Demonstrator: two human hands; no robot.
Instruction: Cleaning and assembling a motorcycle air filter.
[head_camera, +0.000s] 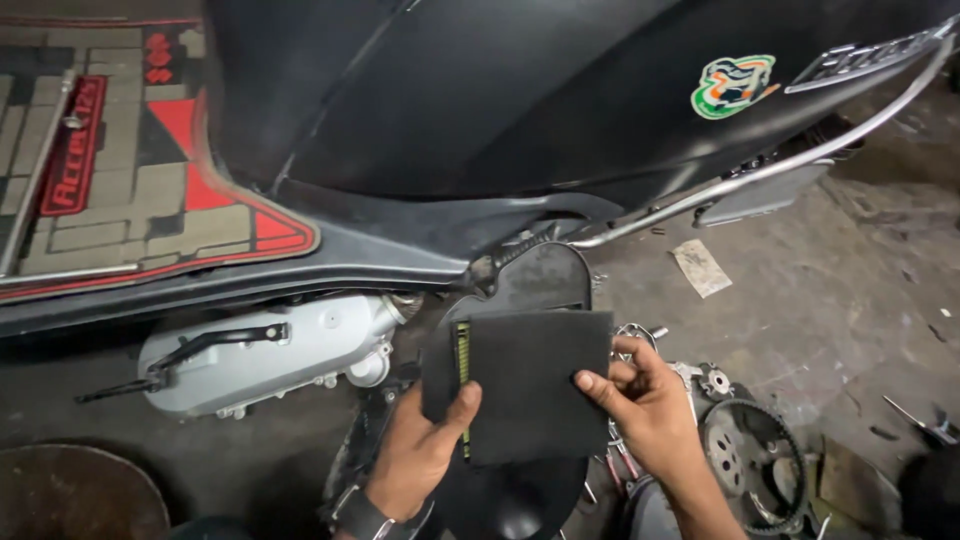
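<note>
Both hands hold a dark grey rectangular foam pad (535, 385) with a thin yellow-green strip along its left side. My left hand (420, 450) grips its lower left edge, thumb on the front. My right hand (645, 405) pinches its right edge with thumb and fingers. The pad is held flat toward me, in front of a black plastic cover (545, 275) beside a black scooter body (500, 100). The lower part of the cover is hidden behind the pad.
A silver engine casing (270, 355) with a black kick lever (190, 355) sits under the scooter's footboard mat (130, 180). A toothed gear wheel (750, 450) and small metal parts lie on the dirty concrete floor at right. A chrome rail (800, 155) runs along the scooter.
</note>
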